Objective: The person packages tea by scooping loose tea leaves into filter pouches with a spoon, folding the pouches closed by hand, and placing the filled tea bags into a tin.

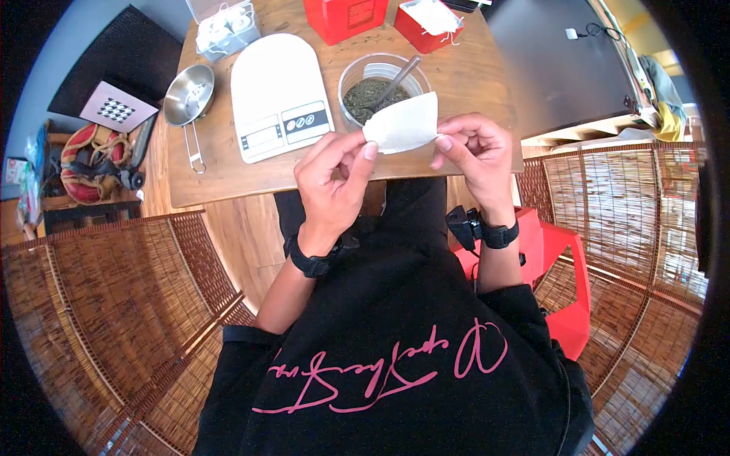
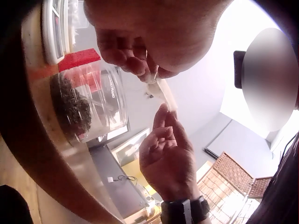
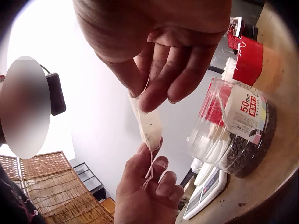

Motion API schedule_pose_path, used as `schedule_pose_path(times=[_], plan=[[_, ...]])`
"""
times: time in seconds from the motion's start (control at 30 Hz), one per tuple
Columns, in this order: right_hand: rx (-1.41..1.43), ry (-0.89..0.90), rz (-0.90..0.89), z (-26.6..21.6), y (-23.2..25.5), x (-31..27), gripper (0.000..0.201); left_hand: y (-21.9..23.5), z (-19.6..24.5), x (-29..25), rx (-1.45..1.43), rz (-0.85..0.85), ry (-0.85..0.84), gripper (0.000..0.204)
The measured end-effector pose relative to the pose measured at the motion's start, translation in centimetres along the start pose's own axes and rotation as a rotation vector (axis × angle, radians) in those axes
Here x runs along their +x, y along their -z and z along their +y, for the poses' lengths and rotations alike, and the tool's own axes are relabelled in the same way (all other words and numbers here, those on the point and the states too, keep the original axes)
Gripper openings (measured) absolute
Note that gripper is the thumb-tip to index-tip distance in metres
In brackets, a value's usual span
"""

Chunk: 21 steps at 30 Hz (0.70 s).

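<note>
Both hands hold a white drawstring tea bag [image 1: 403, 124] up in front of the tub, one at each end. My left hand [image 1: 332, 178] pinches its left end between thumb and forefinger. The right-hand corner is pinched by my right hand [image 1: 480, 158]. In the right wrist view, white strings [image 3: 150, 170] run from the bag over the left fingers, and small dark specks show on the bag [image 3: 150, 128]. Just behind the bag stands a clear plastic tub [image 1: 420, 70] of dark dried leaves [image 1: 363, 96], with a spoon [image 1: 407, 72] leaning in it.
A white kitchen scale [image 1: 277, 83] lies left of the tub on the wooden table [image 1: 220, 163]. Beyond it is a long-handled metal cup [image 1: 190, 91]. Along the back stand a clear box [image 1: 232, 38] of white bags, a red box [image 1: 346, 19] and a red tray [image 1: 426, 34].
</note>
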State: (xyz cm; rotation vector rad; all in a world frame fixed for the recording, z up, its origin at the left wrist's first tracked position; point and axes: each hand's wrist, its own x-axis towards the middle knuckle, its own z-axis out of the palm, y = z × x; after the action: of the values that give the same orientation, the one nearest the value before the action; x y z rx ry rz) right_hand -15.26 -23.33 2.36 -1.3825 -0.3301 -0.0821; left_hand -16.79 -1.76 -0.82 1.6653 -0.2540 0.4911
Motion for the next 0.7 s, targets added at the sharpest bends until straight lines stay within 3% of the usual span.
schedule_pose_path(times=[0.37, 0.6, 0.7], plan=[[-0.057, -0.138, -0.055, 0.0, 0.3, -0.7, 0.017, 0.3, 0.4, 0.1, -0.092, 0.106, -0.039, 0.011], [0.006, -0.141, -0.09, -1.9, 0.5, 0.0, 0.038, 1.4, 1.6, 0.6, -0.033, -0.085, -0.127, 0.016], [-0.12, -0.184, -0.247, -1.5, 1.6, -0.4, 0.042, 1.2, 2.2, 0.6, 0.021, -0.178, -0.114, 0.018]])
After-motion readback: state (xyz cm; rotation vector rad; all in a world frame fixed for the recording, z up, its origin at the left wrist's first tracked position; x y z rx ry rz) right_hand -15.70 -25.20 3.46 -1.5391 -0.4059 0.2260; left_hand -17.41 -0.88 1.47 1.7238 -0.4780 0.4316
